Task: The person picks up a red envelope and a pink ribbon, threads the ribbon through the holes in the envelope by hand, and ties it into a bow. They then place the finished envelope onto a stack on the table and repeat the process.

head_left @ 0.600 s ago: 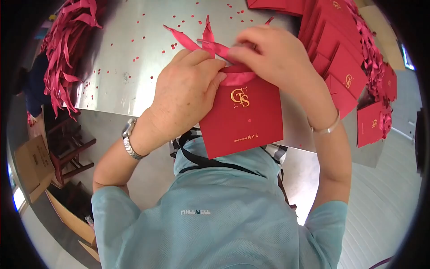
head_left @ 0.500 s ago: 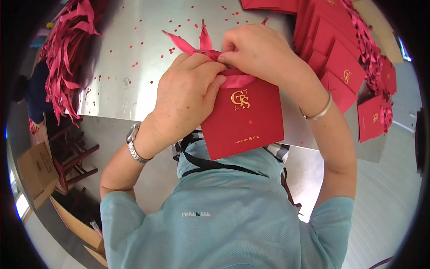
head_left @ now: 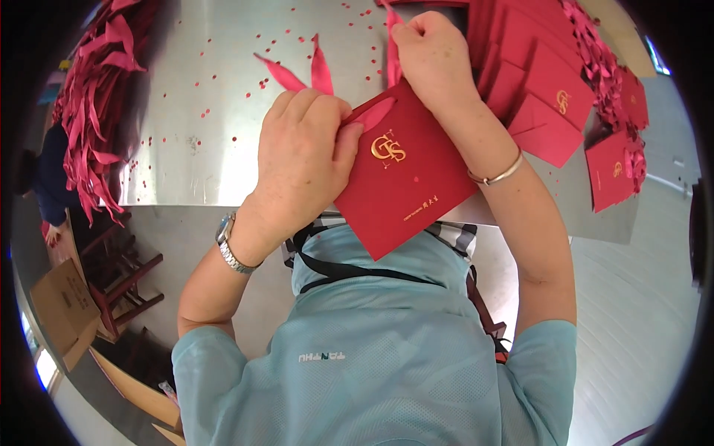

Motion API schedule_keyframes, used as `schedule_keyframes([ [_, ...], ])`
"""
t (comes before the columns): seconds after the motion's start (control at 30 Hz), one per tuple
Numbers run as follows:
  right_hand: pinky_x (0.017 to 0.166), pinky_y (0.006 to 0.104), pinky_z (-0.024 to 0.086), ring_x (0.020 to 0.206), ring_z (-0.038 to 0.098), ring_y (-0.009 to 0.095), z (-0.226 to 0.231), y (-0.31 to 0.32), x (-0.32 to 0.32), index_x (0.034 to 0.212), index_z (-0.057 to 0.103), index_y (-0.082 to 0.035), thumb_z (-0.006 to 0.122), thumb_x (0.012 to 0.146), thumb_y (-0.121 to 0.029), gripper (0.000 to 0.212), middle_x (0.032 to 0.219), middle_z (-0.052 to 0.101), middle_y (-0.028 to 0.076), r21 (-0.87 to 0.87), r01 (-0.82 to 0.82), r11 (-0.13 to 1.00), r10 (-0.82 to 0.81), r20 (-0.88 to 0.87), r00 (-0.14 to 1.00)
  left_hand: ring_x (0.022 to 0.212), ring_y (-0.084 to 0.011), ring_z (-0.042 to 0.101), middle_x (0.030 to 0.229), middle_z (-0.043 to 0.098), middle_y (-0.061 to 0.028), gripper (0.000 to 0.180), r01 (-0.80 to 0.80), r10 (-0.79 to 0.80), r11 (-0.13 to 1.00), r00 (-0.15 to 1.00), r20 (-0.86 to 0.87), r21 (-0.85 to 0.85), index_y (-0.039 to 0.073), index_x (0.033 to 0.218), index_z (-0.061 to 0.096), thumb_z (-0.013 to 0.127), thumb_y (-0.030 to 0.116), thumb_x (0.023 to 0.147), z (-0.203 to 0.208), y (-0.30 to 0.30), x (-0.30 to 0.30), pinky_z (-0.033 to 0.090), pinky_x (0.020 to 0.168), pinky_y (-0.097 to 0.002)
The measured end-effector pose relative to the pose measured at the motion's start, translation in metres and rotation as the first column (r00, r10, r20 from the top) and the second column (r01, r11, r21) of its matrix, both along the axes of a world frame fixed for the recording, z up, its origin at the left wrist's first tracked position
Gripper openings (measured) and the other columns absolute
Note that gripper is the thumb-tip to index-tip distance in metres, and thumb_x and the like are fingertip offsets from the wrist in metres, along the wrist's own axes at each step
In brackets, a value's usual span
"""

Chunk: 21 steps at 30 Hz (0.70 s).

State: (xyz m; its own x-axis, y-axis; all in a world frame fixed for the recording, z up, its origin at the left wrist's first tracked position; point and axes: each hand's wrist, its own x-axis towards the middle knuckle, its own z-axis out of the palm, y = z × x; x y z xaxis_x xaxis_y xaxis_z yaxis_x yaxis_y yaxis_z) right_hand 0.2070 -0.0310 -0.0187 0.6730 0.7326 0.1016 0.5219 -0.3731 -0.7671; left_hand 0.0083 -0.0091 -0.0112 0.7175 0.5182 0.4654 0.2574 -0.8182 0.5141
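A red paper gift bag (head_left: 413,182) with gold print hangs tilted in front of me at the table's near edge. My left hand (head_left: 303,152) is closed on its upper left corner, thumb on the front face. Behind those fingers two pointed ends of pink ribbon (head_left: 320,68) stick up. Up at the bag's top right, my right hand (head_left: 437,63) pinches another length of pink ribbon (head_left: 393,46), drawn taut upward from the bag's mouth. Across the front below the rim runs a slack pink ribbon loop (head_left: 375,115). The fingertips of my right hand are partly hidden.
Red bags (head_left: 547,89) lie stacked and overlapping on the right, with more ribboned bags (head_left: 616,169) beyond. A heap of pink ribbons (head_left: 97,111) hangs over the table's left side. Small red dots litter the metal table (head_left: 201,160). Stools (head_left: 126,279) and cardboard boxes (head_left: 67,305) stand lower left.
My right hand has moved up and away from my left, drawing ribbon up out of the bag's mouth. The bag has tilted, its right side rising. My left hand keeps its grip.
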Motion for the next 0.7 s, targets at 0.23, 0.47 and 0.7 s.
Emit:
schedule_keyframes([
  [0.23, 0.075, 0.0416, 0.049, 0.085, 0.061, 0.034, 0.008, -0.012, -0.017, 0.098, 0.057, 0.003, 0.057, 0.092, -0.022, 0.026, 0.090, 0.059, 0.023, 0.358, -0.116, 0.927, 0.176, -0.141, 0.974, 0.069, -0.0159, 0.051, 0.079, 0.055, -0.0066, 0.005, -0.048, 0.081, 0.968, 0.989, 0.125, -0.247, 0.001, 0.087, 0.058, 0.064, 0.001, 0.087, -0.010, 0.003, -0.017, 0.042, 0.059, -0.0286],
  [0.47, 0.076, 0.0412, 0.050, 0.088, 0.064, 0.036, 0.075, -0.118, -0.006, 0.102, 0.060, 0.000, 0.066, 0.085, -0.018, 0.026, 0.095, 0.065, 0.020, 0.259, -0.374, 0.891, 0.427, -0.195, 0.883, 0.089, -0.0160, 0.051, 0.102, 0.054, -0.0069, 0.012, 0.094, -0.017, 0.975, 0.935, 0.353, -0.203, 0.000, 0.099, 0.055, 0.062, -0.001, 0.090, 0.037, 0.003, -0.024, 0.043, 0.084, -0.0272],
  [0.7, 0.071, 0.0306, 0.051, 0.079, 0.063, 0.017, 0.102, -0.226, 0.069, 0.107, 0.061, -0.001, 0.068, 0.086, -0.007, 0.023, 0.093, 0.066, 0.007, 0.748, 0.199, 0.633, -0.257, -0.040, 0.966, 0.100, -0.0237, 0.064, 0.149, 0.037, -0.0183, 0.056, 0.300, -0.156, 0.924, 0.864, 0.478, -0.240, -0.005, 0.142, 0.032, 0.056, 0.020, 0.099, 0.088, -0.043, 0.053, 0.056, 0.071, -0.0271],
])
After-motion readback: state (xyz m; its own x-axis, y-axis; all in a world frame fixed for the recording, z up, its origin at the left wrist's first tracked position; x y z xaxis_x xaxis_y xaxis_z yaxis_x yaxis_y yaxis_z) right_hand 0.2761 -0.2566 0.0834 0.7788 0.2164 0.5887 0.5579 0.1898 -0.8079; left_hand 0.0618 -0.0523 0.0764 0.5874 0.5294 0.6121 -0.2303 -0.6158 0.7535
